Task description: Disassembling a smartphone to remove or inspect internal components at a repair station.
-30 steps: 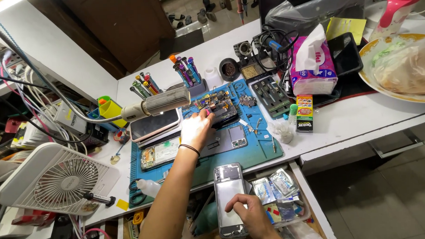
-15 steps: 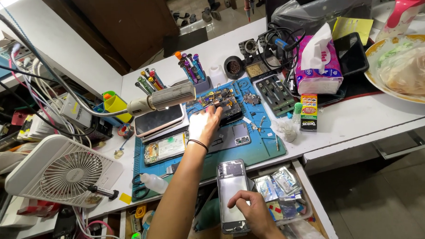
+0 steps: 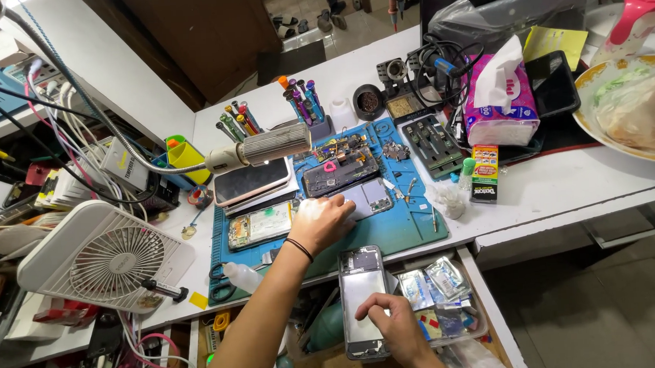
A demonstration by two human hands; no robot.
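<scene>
Bright daylight scene, gooseneck lamp (image 3: 257, 149) glare washing out left hand (image 3: 323, 219), wide-angle edge bending, sharp focus

Blue work mat (image 3: 409, 228), white fan (image 3: 105, 257), pink tissue pack (image 3: 501, 113), yellow cups (image 3: 186, 154).

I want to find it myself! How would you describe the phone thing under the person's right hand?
Start at the blue work mat on the white desk, then drop to the open drawer just below its front edge. There the right hand rests on an opened phone frame: long, grey, pale panel showing, unlike the small silvery packets beside it.
</scene>
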